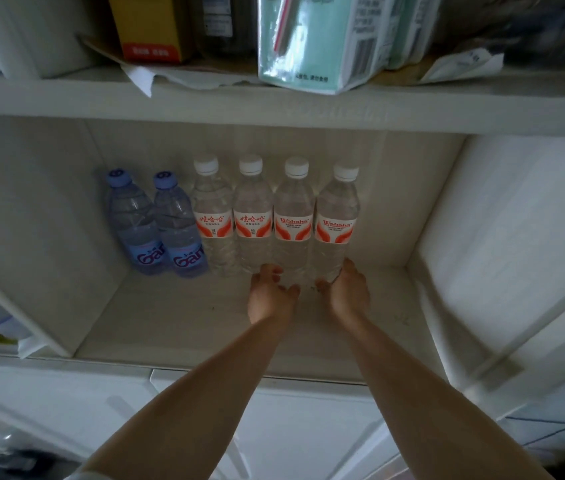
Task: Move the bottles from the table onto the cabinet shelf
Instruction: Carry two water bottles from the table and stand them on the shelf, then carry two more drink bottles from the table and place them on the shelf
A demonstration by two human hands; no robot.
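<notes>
Head view: 6 clear plastic water bottles (pixel 253 216) stand upright on the white cabinet shelf (pixel 177 327). Left hand (pixel 269 297) and right hand (pixel 348 292) curl around the bases of the 2 rightmost. Full bottles are probably heavy and smooth-walled; grip mid-body at the label.

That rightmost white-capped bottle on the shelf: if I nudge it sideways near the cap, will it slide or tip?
Likely tip. The rightmost bottle is tall and narrow, so a high push probably topples it. It looks full, hence fairly heavy. The right hand grips it low at the base, and pushing from there should slide it. It could knock the neighbouring bottle close on its left.
</notes>
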